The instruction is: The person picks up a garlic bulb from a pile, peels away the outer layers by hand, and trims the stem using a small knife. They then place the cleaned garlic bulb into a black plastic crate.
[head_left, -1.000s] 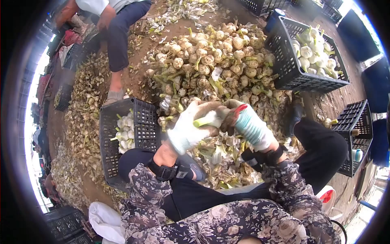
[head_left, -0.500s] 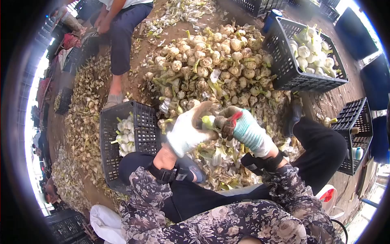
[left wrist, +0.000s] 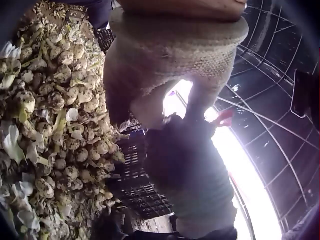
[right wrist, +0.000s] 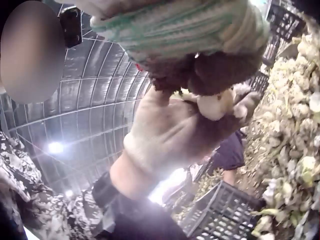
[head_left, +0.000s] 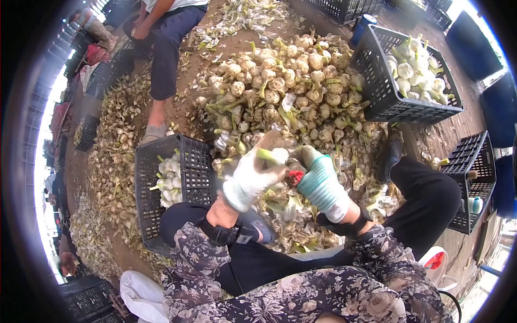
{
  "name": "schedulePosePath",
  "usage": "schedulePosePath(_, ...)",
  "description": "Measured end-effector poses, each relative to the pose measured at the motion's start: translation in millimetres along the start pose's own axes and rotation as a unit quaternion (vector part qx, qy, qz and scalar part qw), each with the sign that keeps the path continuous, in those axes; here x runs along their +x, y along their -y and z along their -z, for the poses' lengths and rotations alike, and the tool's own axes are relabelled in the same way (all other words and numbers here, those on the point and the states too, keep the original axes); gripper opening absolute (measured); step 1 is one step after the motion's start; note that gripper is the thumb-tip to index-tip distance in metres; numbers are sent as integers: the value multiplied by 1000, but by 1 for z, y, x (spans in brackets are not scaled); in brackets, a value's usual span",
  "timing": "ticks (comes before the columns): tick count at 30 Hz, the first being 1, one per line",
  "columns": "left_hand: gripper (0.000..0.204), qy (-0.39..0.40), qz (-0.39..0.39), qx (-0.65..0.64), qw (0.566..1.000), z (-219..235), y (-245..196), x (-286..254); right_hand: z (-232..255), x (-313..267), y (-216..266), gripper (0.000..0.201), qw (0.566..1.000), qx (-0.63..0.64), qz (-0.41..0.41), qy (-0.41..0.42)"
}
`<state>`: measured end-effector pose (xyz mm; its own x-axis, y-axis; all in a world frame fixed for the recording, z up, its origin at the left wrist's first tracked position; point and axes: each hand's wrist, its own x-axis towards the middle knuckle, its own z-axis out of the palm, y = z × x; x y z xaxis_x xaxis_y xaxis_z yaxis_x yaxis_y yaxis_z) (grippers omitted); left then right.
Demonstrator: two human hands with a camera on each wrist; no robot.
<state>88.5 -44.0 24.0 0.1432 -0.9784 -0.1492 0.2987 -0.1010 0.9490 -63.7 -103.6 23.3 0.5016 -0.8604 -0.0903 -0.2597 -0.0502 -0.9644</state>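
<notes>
My left hand (head_left: 252, 176), in a white glove, grips a white garlic bulb (head_left: 280, 156) with a green stem, held above my lap. My right hand (head_left: 319, 182), in a green striped glove, is curled round a small red-handled tool (head_left: 295, 176) and meets the bulb from the right. In the right wrist view the right glove's dark fingertips (right wrist: 210, 75) press on the garlic bulb (right wrist: 215, 106), which lies in the left hand's (right wrist: 170, 135) palm. In the left wrist view the left hand (left wrist: 165, 55) fills the top, the right hand (left wrist: 190, 170) sits below it, and the tool (left wrist: 225, 118) shows as a red tip.
A big pile of unpeeled garlic (head_left: 280, 86) lies ahead, with husks around my knees. A black crate (head_left: 191, 161) of peeled bulbs stands at my left and another crate (head_left: 388, 107) at the far right. An open-sided crate (head_left: 474, 177) is at the right. Another person (head_left: 167, 32) sits at the back left.
Both hands have dropped slightly toward my lap. The right hand has turned over, so the red tool now sits under the bulb instead of on top.
</notes>
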Motion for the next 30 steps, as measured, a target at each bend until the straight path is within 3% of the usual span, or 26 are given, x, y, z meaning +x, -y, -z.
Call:
schedulePosePath(1, 48, 36, -89, 168, 981, 11, 6, 3, -3, -4, 3, 17, 998, -35, 44, -11)
schedulePosePath(2, 39, 28, -131, 241, 961, 16, 14, 1, -7, -7, 6, 17, 993, -69, 89, -21)
schedulePosePath(3, 31, -12, -128, 239, 963, 12, 11, 0, -15, -8, 4, 14, 995, -18, 100, -22)
schedulePosePath(4, 24, -69, -104, 189, 974, 6, 7, 0, -17, -5, 2, 14, 994, -18, 102, -19)
schedulePosePath(5, 21, -123, -47, 26, 991, -1, 3, 1, -17, -1, 0, 13, 996, 43, 76, -32)
schedulePosePath(6, 20, -159, 16, -298, 941, -3, 1, 4, -17, 4, -4, 12, 992, 103, 49, -44)
schedulePosePath(7, 19, -154, 16, -323, 934, -4, -7, 1, -7, 24, -27, 12, 957, 284, -59, -4)
schedulePosePath(8, 19, -147, 14, -347, 926, -6, -20, -3, 1, 30, -37, 13, 993, 44, -56, -97)
schedulePosePath(9, 19, -171, 26, -425, 888, -9, -33, -4, 5, 40, -86, 16, 994, 27, -102, -31)
schedulePosePath(11, 22, -163, 18, -420, 893, 2, -33, 0, 0, 45, -112, 19, 988, 3, -147, 45)
schedulePosePath(13, 34, -150, 19, -413, 898, 9, -28, -2, 0, 28, -60, 24, 991, -82, -43, 94)
schedulePosePath(14, 39, -146, 18, -411, 900, 12, -27, -3, 0, 29, -49, 24, 991, -84, -42, 99)
schedulePosePath(15, 38, -162, -9, -323, 932, 11, -26, -4, 1, 31, -40, 26, 992, -38, 57, 105)
schedulePosePath(17, 34, -179, -24, -180, 967, 7, -30, -6, 0, 19, 4, 26, 975, 172, 47, 132)
schedulePosePath(18, 34, -178, -25, -183, 967, 2, -33, -6, -4, 17, 15, 26, 976, 169, 47, 131)
schedulePosePath(20, 32, -194, -17, -121, 973, -5, -35, -6, -13, 19, 29, 26, 939, 268, -114, 183)
schedulePosePath(21, 33, -206, -45, -67, 975, -1, -31, -5, -22, 27, 33, 26, 960, 172, -124, 182)
schedulePosePath(24, 34, -192, 2, -161, 968, 13, -30, -10, -13, 23, 23, 27, 946, 185, -98, 247)
schedulePosePath(25, 35, -205, -16, -186, 961, 10, -36, -10, -12, 23, 12, 29, 957, 171, -76, 223)
schedulePosePath(28, 34, -239, -57, -122, 962, 10, -41, -13, -14, 27, 13, 23, 958, 198, -96, 184)
schedulePosePath(30, 33, -221, -78, -109, 966, 6, -42, -17, -16, 21, 24, 20, 939, 242, -137, 202)
